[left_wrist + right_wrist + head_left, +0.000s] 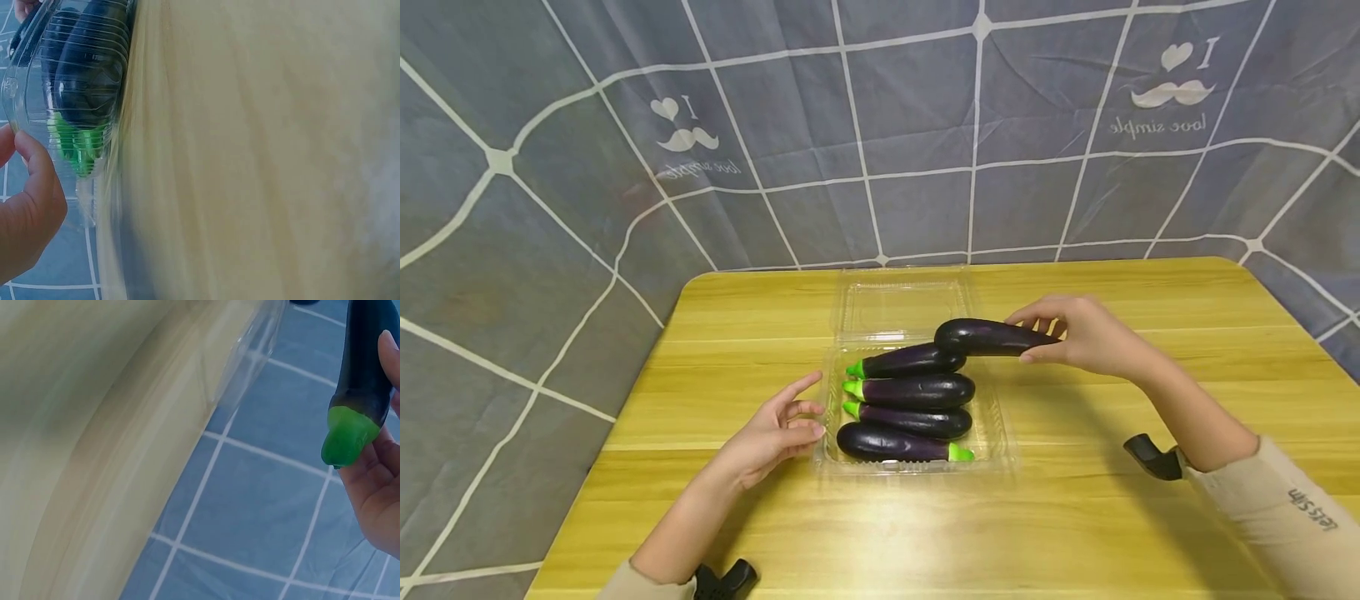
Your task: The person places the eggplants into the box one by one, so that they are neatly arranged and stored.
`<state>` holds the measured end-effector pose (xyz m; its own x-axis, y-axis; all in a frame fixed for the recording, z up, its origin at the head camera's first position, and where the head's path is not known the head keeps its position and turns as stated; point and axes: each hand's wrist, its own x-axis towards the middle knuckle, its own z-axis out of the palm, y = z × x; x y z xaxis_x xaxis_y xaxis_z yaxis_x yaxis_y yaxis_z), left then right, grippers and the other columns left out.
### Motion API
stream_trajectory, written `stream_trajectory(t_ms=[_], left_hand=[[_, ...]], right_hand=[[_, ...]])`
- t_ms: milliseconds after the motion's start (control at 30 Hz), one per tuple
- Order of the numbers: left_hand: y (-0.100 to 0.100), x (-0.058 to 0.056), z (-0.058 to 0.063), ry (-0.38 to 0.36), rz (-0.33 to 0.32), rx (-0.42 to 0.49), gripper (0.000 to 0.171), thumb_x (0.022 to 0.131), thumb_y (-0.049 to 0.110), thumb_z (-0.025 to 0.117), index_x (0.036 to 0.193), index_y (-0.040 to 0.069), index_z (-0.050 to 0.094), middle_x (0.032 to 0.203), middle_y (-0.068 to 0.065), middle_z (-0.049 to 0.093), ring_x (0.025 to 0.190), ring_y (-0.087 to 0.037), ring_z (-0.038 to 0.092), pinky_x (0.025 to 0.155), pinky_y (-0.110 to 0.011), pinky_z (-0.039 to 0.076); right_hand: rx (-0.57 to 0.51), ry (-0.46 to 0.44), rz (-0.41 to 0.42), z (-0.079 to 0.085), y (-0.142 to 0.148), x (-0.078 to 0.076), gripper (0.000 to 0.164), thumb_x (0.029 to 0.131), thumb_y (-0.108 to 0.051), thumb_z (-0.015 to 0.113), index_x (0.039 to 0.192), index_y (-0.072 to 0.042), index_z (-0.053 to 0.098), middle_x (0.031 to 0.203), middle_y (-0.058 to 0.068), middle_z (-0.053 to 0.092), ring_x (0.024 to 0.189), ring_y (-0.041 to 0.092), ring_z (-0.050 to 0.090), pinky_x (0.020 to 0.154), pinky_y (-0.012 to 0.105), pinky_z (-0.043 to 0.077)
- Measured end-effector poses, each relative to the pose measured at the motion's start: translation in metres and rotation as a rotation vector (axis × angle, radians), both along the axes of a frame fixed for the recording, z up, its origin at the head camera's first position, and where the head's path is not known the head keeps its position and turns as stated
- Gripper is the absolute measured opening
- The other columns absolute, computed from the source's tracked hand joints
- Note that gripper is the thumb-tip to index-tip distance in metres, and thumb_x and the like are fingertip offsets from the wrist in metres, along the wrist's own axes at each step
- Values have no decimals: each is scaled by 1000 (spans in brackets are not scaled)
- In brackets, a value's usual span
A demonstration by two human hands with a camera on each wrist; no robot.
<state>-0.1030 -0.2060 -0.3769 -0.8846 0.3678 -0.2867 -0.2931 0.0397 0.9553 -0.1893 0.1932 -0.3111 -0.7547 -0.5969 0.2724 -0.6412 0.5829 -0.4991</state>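
My right hand (1086,337) grips a dark purple eggplant (981,337) near its stem end, fingers behind and thumb in front. Its green cap (350,434) shows in the right wrist view. The round end hangs over the back right of an open clear plastic box (997,425), above the rearmost eggplant (913,360). Several eggplants lie crosswise in the box; the front eggplant (887,443) has its green cap on the right, the others on the left. At the box's left edge, my left hand (775,437) pinches the rim between thumb and fingers.
The box's clear lid (902,310) lies folded back toward the far table edge. A yellow wood-grain table (1075,517) carries everything. Behind and beside it hangs a grey cloth (917,108) with white grid lines. Black wrist mounts (1152,457) stick out below both forearms.
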Motion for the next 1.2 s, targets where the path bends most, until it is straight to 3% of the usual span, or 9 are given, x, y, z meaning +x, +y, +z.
stream_trajectory(t_ms=[500, 900, 1200], left_hand=[[-1, 1, -2, -1, 0, 14, 79, 86, 0, 60, 150, 11, 15, 108, -8, 44, 79, -10, 52, 72, -26, 46], [0, 1, -2, 3, -3, 22, 79, 86, 0, 60, 150, 10, 14, 108, -8, 45, 80, -10, 52, 73, -26, 47], [0, 1, -1, 10, -6, 24, 79, 86, 0, 60, 150, 11, 14, 108, -7, 45, 80, -10, 52, 72, -26, 47]], right_hand=[[-13, -50, 116, 0, -36, 26, 40, 69, -12, 82, 107, -11, 69, 94, -6, 64, 73, 7, 51, 61, 25, 47], [15, -113, 131, -4, -65, 42, 40, 72, -18, 80, 110, -14, 68, 100, -4, 63, 75, 10, 49, 61, 24, 45], [36, -49, 162, -12, -82, 51, 42, 69, -19, 82, 108, -14, 69, 99, -5, 64, 75, 8, 49, 64, 23, 44]])
